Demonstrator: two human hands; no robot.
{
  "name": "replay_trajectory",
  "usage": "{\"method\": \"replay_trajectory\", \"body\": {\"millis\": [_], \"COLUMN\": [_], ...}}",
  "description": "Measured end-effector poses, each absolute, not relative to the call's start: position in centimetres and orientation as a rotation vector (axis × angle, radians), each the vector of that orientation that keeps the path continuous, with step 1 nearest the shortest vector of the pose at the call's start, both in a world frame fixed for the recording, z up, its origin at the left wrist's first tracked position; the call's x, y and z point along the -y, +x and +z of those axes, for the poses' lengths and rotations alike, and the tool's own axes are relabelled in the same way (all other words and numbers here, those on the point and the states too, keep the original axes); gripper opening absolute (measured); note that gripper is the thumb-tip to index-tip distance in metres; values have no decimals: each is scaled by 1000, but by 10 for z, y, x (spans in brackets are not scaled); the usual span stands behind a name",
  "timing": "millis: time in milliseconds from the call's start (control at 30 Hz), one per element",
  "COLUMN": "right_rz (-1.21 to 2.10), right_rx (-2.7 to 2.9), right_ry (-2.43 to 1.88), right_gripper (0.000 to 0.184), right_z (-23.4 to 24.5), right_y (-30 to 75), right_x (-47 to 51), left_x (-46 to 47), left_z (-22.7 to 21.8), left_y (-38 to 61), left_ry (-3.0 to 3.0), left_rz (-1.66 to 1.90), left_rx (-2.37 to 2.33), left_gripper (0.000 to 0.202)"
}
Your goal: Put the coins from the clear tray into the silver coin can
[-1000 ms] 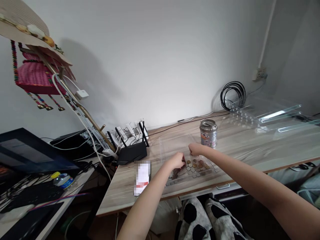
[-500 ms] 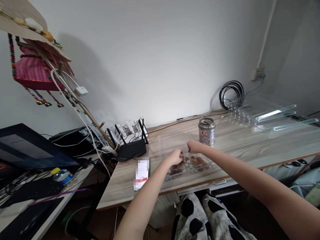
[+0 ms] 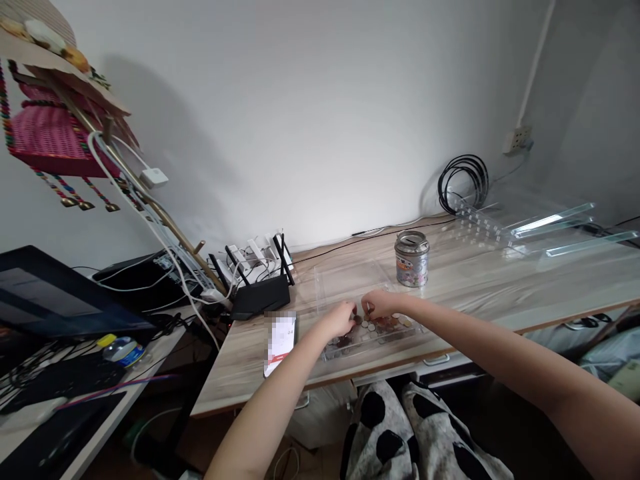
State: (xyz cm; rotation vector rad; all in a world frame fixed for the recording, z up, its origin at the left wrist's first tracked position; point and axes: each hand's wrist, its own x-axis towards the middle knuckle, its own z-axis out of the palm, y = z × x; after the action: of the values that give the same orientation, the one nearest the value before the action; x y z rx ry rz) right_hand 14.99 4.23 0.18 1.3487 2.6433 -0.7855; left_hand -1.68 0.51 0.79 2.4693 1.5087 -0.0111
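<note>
A shallow clear plastic box point(image 3: 350, 352) holds several silver, gold and copper-coloured coins point(image 3: 371, 326). Over its left part is my left hand point(image 3: 343, 319), fingers curled, with what looks like a dark coin point(image 3: 357, 320) at the fingertips. My right hand point(image 3: 383, 304) reaches in close beside it, its fingers bent down in a pinch among the coins; whatever is between them is hidden. Behind the box its clear lid point(image 3: 345, 279) lies flipped back. To the right of the lid stands a round metal tin point(image 3: 411, 260) with a slot in its top.
A phone point(image 3: 281, 341) lies left of the box, in front of a black router point(image 3: 261, 297). Coiled black cable point(image 3: 464, 184) leans on the wall beside clear acrylic pieces point(image 3: 555, 227). A laptop point(image 3: 43, 300) and bottle point(image 3: 123, 350) occupy the left desk.
My right hand has come down and left, from above the box's back edge to the coins near my left hand. The left hand stays at the coins. The view has shifted slightly.
</note>
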Motion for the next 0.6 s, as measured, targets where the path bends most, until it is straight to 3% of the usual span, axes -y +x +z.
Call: {"method": "replay_trajectory", "body": {"millis": [267,600], "right_rz": [-512,-461], "right_rx": [-2789,-2779], "right_ry": [1344,1375], "right_gripper": [25,20], "right_z": [5,0], "right_y": [141,141], "right_x": [-27,-30], "left_x": [-5,-8], "left_z": [-1,-2], "left_y": [-13,-17], "left_ry": [2580,2459], "left_rz": [91,204], "left_rx": [-1482,-1518], "left_gripper": [22,18]}}
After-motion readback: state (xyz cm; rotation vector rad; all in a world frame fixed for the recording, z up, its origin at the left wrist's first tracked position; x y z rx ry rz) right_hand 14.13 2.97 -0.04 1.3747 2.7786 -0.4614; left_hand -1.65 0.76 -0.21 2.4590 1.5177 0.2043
